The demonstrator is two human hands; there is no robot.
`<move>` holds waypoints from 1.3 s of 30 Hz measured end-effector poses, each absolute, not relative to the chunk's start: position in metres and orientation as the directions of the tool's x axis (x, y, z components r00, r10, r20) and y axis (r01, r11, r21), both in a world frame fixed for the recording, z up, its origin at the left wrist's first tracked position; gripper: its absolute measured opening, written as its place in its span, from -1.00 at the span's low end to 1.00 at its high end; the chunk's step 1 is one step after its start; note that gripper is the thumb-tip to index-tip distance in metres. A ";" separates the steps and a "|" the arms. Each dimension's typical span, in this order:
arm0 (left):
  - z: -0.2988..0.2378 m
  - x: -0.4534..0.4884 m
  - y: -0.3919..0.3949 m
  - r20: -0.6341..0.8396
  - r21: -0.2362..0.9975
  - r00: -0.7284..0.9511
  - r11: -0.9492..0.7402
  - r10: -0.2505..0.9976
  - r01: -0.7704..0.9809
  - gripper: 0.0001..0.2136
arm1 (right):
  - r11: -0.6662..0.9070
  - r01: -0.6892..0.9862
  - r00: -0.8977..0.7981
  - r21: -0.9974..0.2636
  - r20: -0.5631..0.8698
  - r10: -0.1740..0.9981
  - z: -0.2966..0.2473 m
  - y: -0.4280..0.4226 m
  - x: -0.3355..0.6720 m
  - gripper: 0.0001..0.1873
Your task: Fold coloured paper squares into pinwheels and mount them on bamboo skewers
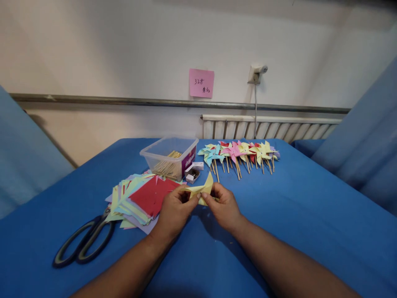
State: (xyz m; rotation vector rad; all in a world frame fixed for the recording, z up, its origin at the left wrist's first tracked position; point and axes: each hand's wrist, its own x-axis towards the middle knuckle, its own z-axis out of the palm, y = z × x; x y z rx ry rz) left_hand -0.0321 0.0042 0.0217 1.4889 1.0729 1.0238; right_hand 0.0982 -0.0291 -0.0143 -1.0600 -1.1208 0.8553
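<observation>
Between my two hands is a pale yellow paper pinwheel (207, 185), its blades folded in and standing up, held just above the blue cloth. My left hand (175, 209) grips its left side, thumb pressed near the centre. From the right, my right hand (225, 207) pinches it, and the two thumb tips almost meet at the middle. Whether a pin sits under the thumbs is hidden. Just beyond my hands lies a small open box of pins (192, 175). Left of my left hand spreads a pile of cut coloured paper squares (151, 194), a red one on top.
Large black-handled scissors (83, 240) lie at the left, blades partly under the paper. A clear plastic tub (169, 155) holds thin wooden sticks (170, 165). Finished pinwheels (234, 152) on sticks lie in a row at the back right. A radiator (235, 128) stands behind the table.
</observation>
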 end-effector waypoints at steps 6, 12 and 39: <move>0.018 -0.034 0.008 0.123 0.977 0.269 -0.164 0.955 0.136 -0.77 | 0.273 0.019 0.235 -0.962 0.269 0.934 -0.020 -0.026 0.099 -0.87; 0.017 -0.038 0.012 0.203 0.931 0.276 -0.273 0.939 0.243 -0.80 | 0.246 0.045 0.528 -0.968 0.232 0.817 -0.017 -0.024 0.104 -0.73; 0.027 -0.042 0.003 0.690 0.075 0.631 -0.903 0.354 0.424 -0.84 | 0.112 -0.585 0.202 -0.803 -0.010 0.979 -0.006 -0.034 0.095 -0.65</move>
